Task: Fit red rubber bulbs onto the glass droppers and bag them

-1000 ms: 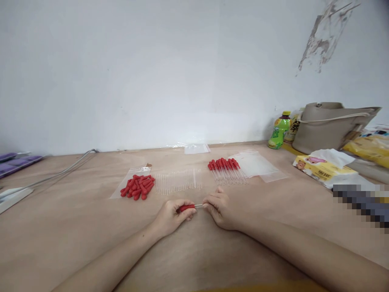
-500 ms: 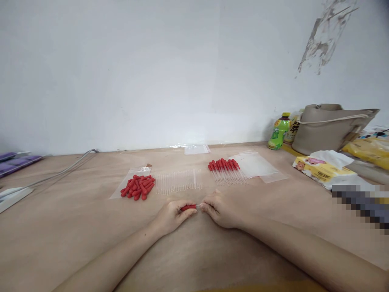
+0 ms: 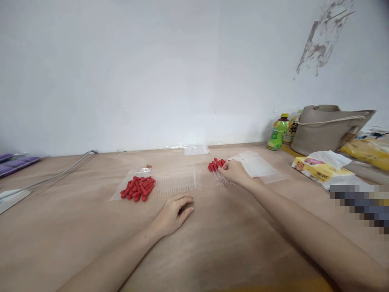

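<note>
My left hand [image 3: 176, 213] rests on the brown-covered table, thumb and fingers apart, nothing between them. Past its fingertips lies a row of thin clear glass tubes [image 3: 178, 182]. Left of those, a pile of red rubber bulbs [image 3: 138, 188] sits partly on a clear plastic bag [image 3: 120, 190]. Over at the right, my right hand [image 3: 235, 172] is closed in a pinch at a row of red-bulbed glass droppers [image 3: 214, 165]. It appears to be on a dropper, mostly hidden by the fingers. The hand covers the right part of that row.
White plastic bags [image 3: 258, 164] lie behind my right hand, and another packet [image 3: 197, 150] lies by the wall. At the right stand a green bottle [image 3: 277, 134], a grey bag [image 3: 322, 129] and a yellow tissue pack [image 3: 322, 172]. A grey cable [image 3: 69, 165] and purple tray [image 3: 18, 166] are left.
My right hand has moved from beside my left hand, right and away, to the dropper row. My left hand has let go of the red bulb and opened.
</note>
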Motion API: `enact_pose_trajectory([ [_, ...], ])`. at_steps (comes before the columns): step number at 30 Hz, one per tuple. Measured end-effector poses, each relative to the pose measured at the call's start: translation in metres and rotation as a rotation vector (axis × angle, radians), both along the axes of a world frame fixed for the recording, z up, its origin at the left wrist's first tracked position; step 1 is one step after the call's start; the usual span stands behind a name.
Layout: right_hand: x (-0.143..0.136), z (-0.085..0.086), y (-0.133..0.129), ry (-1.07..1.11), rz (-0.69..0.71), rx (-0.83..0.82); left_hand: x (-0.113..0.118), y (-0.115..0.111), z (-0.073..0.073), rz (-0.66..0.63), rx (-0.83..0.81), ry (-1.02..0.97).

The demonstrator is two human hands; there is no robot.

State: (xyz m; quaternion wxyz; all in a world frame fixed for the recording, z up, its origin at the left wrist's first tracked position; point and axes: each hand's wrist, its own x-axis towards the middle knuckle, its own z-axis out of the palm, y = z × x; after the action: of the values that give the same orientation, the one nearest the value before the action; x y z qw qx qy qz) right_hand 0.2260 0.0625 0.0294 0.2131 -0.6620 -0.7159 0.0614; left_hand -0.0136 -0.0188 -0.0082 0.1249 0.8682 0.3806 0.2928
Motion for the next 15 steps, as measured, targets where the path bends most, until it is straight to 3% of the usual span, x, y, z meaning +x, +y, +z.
enact_pose_trajectory([
  [6, -0.004, -0.018, 0.021, -0.036, -0.152, 0.01, -0.001, 0.0, 0.0, -0.014, -0.02, 0.004],
  [11, -0.005, -0.022, 0.018, -0.056, -0.161, 0.021, 0.0, 0.001, 0.0, -0.02, -0.023, 0.005],
  [15, -0.025, -0.022, 0.008, -0.084, -0.102, 0.021, 0.0, 0.001, 0.0, -0.017, -0.02, 0.002],
])
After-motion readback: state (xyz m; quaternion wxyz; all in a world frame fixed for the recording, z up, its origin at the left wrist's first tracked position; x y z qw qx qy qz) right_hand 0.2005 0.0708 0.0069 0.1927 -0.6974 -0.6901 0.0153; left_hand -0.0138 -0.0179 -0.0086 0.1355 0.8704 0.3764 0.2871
